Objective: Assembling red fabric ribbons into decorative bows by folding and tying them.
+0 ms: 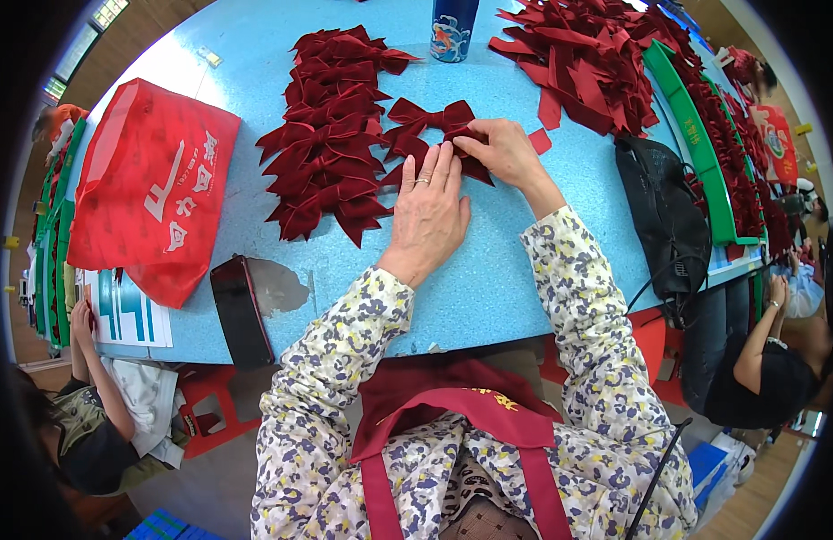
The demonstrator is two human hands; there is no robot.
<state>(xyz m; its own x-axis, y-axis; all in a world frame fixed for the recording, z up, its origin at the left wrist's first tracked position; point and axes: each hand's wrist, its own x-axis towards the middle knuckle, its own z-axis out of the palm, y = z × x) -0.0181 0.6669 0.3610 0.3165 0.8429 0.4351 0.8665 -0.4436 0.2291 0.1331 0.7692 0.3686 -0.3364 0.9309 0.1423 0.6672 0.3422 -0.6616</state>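
Observation:
Two dark red velvet bows lie in front of me, the farther bow [432,117] just above the nearer bow [475,167], which is partly covered by my hands. My left hand [425,220] lies flat with its fingers stretched out over the nearer bow. At the right side of the bows, my right hand [507,155] is closed, thumb and forefinger pinching the nearer bow's edge. To the left, a column of overlapping finished bows [322,139] stretches away from me. The fingertips' exact contact with the velvet is partly hidden.
A heap of red ribbon pieces [588,67] lies at the far right, near a green tray [705,144]. A black pouch [660,211], a blue cup [452,31], a red bag [146,180] and a phone [243,310] rest on the blue table [525,306]. People sit on both sides.

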